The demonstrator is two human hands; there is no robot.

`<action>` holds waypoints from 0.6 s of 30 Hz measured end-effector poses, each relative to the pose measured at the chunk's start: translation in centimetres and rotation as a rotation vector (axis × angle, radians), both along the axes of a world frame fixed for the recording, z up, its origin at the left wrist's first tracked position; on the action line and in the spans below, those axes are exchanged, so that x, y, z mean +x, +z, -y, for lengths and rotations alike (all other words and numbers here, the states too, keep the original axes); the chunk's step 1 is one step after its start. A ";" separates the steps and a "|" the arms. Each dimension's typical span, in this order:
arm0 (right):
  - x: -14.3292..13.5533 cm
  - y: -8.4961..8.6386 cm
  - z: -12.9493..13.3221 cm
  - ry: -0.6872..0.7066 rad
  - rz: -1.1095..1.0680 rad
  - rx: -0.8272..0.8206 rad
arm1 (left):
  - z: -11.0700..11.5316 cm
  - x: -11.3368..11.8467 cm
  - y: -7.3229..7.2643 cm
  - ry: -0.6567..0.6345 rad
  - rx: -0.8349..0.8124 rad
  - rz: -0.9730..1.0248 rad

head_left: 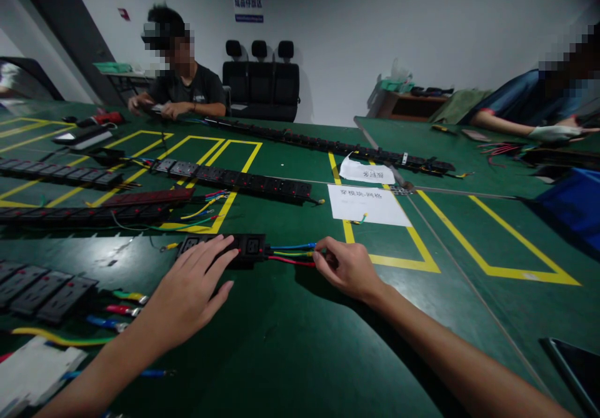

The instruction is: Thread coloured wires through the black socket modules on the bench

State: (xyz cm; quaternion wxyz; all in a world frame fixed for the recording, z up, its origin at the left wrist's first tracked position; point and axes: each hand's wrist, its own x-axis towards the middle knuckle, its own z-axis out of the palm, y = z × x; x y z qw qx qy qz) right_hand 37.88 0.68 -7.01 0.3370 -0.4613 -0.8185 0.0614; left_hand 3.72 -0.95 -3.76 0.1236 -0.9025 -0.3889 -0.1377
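Note:
A short black socket module [254, 247] lies on the green table, with blue, yellow-green and red wires [288, 254] leaving its right end. Across the top of the module rests my left hand [199, 283], its fingers spread and not wrapped round it. My right hand [349, 267] is closed at the far ends of the wires, thumb and index finger pinched on them. The wire tips are partly hidden by the fingers. From the module's left end sticks out a short lead with a yellow sleeve [171, 247].
Long socket strips [234, 180] and more modules [51, 290] lie ahead and at the left. Paper sheets [368, 205] lie beyond my right hand. A blue bin [569, 199] and a dark device [574, 368] are at the right. Two people work across the table.

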 end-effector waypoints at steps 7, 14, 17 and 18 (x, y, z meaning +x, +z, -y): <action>0.0 0.1 -0.1 0.030 0.054 0.046 | 0.0 -0.1 0.0 0.001 0.001 0.008; 0.0 0.1 0.0 -0.014 -0.046 0.066 | 0.0 -0.1 -0.1 0.010 -0.004 0.000; 0.0 0.0 0.0 -0.031 -0.032 0.093 | 0.0 -0.1 -0.1 0.008 -0.007 0.003; 0.0 0.0 0.0 -0.034 -0.005 0.106 | 0.0 0.0 0.0 0.008 -0.008 0.003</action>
